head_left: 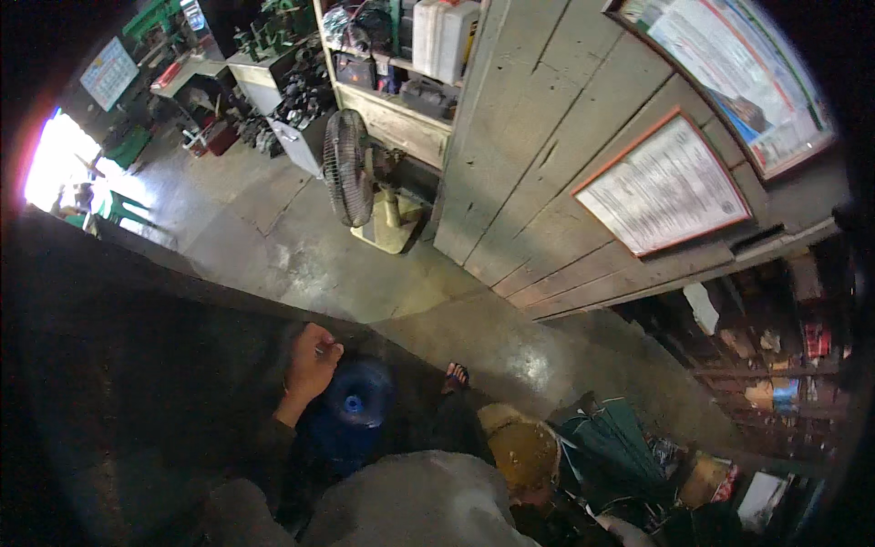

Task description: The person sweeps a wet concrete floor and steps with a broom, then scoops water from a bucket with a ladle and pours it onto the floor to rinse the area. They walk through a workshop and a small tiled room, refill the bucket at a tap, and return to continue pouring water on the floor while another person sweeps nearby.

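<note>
My left hand (314,363) is raised just beside and above a large blue water jug (365,387), with its fingers curled in. A small pale spot shows among the fingers, too small to name. The jug stands in shadow, and the round blue fitting on its top (353,403) faces up. I cannot tell whether the hand touches the jug. My right hand does not show. Past my dark trouser leg, my sandalled foot (457,374) rests on the concrete floor.
A standing fan (349,169) is ahead, beside wooden shelving (392,108). Framed papers (663,187) hang on the plank wall (524,173). At right lie a yellowish round container (521,451), dark green cloth (606,451) and cluttered shelves (766,372). A dark partition (164,283) runs along the left.
</note>
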### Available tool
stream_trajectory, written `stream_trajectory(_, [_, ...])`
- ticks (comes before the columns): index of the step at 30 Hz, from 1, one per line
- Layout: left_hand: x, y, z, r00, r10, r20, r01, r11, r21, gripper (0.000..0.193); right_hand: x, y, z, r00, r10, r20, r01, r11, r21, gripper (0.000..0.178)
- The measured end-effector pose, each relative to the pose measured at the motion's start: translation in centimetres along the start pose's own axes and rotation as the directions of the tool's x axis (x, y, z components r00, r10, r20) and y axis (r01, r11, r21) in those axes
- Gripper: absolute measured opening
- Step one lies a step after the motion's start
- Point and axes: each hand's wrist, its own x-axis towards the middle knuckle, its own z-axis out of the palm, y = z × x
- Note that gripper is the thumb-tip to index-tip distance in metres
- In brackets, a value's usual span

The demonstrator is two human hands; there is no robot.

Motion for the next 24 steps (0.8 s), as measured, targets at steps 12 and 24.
stream_trajectory(12, [-1.1,1.9,-1.5,0.899,-0.277,-0.340,0.373,0.891,0.260,0.047,6.2,-2.6,33.2,0.990,0.019,0.137,0.014,0.972,-0.233,0.029])
stream_trajectory(24, [-0.3,6.4,-0.4,0.819,-0.054,-0.571,0.395,0.775,0.493,0.059,3.4,6.1,58.6,0.967,0.166,0.194,0.072,0.551,-0.832,0.029])
